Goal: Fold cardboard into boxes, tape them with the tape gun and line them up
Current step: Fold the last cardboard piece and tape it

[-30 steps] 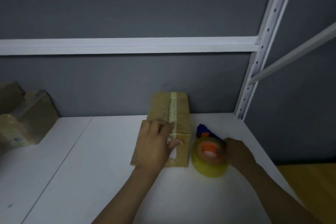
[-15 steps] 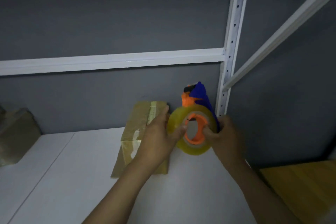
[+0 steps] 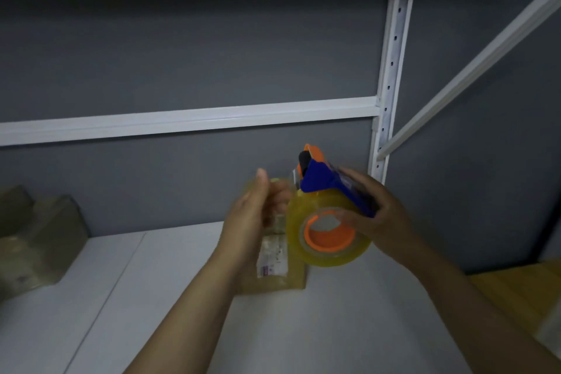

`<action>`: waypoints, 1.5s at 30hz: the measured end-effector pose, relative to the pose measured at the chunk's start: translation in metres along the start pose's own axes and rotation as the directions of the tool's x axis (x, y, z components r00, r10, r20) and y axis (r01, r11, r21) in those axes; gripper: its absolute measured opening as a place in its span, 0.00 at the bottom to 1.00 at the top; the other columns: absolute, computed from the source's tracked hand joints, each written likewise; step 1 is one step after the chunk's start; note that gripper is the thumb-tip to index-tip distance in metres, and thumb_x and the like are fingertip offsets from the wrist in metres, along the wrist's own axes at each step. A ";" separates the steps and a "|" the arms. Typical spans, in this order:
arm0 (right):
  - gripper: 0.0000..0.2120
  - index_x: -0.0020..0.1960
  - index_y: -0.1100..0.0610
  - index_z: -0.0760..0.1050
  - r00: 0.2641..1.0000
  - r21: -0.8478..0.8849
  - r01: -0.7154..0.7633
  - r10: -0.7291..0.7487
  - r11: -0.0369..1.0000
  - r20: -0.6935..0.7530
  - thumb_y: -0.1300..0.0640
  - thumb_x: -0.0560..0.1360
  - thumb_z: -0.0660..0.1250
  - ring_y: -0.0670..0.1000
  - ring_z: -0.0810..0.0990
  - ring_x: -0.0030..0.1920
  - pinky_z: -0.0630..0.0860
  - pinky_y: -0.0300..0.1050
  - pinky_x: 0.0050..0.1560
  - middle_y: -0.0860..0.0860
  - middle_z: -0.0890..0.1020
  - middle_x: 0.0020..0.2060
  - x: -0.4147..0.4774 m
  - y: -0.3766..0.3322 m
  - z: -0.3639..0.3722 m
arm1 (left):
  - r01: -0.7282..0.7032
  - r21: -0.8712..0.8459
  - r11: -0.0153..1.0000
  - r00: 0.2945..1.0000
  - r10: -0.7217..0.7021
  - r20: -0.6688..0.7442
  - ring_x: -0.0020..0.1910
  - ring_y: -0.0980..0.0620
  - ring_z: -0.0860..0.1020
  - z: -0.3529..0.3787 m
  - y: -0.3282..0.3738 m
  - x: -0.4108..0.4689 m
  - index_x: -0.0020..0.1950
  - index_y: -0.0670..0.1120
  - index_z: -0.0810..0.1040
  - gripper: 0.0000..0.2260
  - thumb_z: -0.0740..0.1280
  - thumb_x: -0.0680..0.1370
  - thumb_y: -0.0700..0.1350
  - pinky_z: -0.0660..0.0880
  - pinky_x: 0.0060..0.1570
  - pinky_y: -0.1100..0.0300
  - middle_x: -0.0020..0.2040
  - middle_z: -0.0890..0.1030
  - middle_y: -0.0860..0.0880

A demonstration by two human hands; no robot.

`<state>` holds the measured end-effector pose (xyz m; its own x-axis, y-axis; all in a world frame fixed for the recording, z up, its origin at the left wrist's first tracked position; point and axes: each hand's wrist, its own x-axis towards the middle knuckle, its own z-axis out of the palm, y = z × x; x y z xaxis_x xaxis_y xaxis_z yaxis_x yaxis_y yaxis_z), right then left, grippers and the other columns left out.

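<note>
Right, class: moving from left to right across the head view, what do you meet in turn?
Taped brown cardboard boxes → left hand → blue-and-orange tape gun with its yellowish tape roll → right hand, which grips the gun → yellow wooden surface at the far right.

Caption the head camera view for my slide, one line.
Right hand holds the tape gun above a cardboard box on the white table; left hand beside the roll.
</note>
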<state>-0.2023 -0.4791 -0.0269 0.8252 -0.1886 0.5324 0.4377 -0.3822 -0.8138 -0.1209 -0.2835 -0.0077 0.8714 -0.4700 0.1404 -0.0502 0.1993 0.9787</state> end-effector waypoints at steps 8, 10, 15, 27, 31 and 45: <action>0.30 0.61 0.24 0.67 1.000 -0.285 0.023 -0.019 0.958 0.017 0.41 0.64 0.75 0.42 0.77 0.51 0.73 0.30 0.50 0.39 0.78 0.53 -0.030 -0.012 0.026 | 0.400 -0.172 0.900 0.916 -0.385 0.115 0.23 0.58 0.73 -0.036 0.018 0.001 0.39 0.44 0.79 0.04 0.71 0.72 0.42 0.67 0.24 0.67 0.28 0.78 0.51; 0.30 0.61 0.26 0.69 0.999 -0.380 0.028 -0.011 0.925 0.048 0.40 0.63 0.77 0.44 0.77 0.48 0.72 0.31 0.47 0.44 0.78 0.48 -0.033 -0.011 0.026 | 0.366 -0.012 0.930 0.930 -0.366 0.029 0.24 0.57 0.70 -0.046 0.010 0.001 0.40 0.42 0.78 0.04 0.70 0.75 0.39 0.65 0.25 0.66 0.28 0.76 0.49; 0.32 0.61 0.29 0.66 0.987 -0.610 0.001 0.099 0.792 0.130 0.49 0.66 0.77 0.42 0.74 0.46 0.72 0.35 0.47 0.42 0.74 0.46 -0.034 -0.012 0.010 | 0.324 0.069 0.944 0.941 -0.314 -0.122 0.25 0.55 0.67 -0.081 -0.004 0.000 0.38 0.42 0.78 0.07 0.68 0.76 0.35 0.64 0.29 0.62 0.25 0.73 0.50; 0.31 0.60 0.28 0.60 0.958 -0.804 0.051 0.199 0.593 0.207 0.47 0.68 0.76 0.50 0.75 0.50 0.76 0.44 0.51 0.49 0.74 0.51 0.000 0.016 -0.029 | 0.267 0.158 0.951 0.938 -0.219 -0.270 0.23 0.58 0.72 -0.104 -0.054 0.034 0.42 0.44 0.78 0.03 0.71 0.74 0.39 0.66 0.24 0.66 0.31 0.77 0.47; 0.31 0.68 0.32 0.62 0.931 -0.870 0.088 0.271 0.485 0.245 0.42 0.70 0.72 0.48 0.74 0.52 0.75 0.44 0.53 0.47 0.73 0.52 0.024 0.030 -0.031 | 0.295 0.196 0.935 0.910 -0.211 -0.358 0.26 0.53 0.70 -0.100 -0.071 0.048 0.35 0.42 0.76 0.09 0.72 0.74 0.40 0.64 0.28 0.62 0.30 0.76 0.45; 0.31 0.70 0.33 0.60 0.879 -0.820 0.106 0.332 0.563 0.342 0.40 0.72 0.70 0.43 0.70 0.50 0.64 0.28 0.44 0.43 0.68 0.51 0.030 0.058 -0.024 | 0.391 0.647 0.655 0.910 -0.169 -0.379 0.47 0.44 0.82 -0.106 -0.108 0.031 0.73 0.49 0.65 0.39 0.52 0.72 0.75 0.80 0.48 0.53 0.53 0.83 0.44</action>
<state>-0.1604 -0.5284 -0.0524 0.9928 0.0166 0.1185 0.0415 -0.9766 -0.2111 -0.0370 -0.2285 -0.1248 0.9863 -0.1355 -0.0945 -0.0078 -0.6094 0.7928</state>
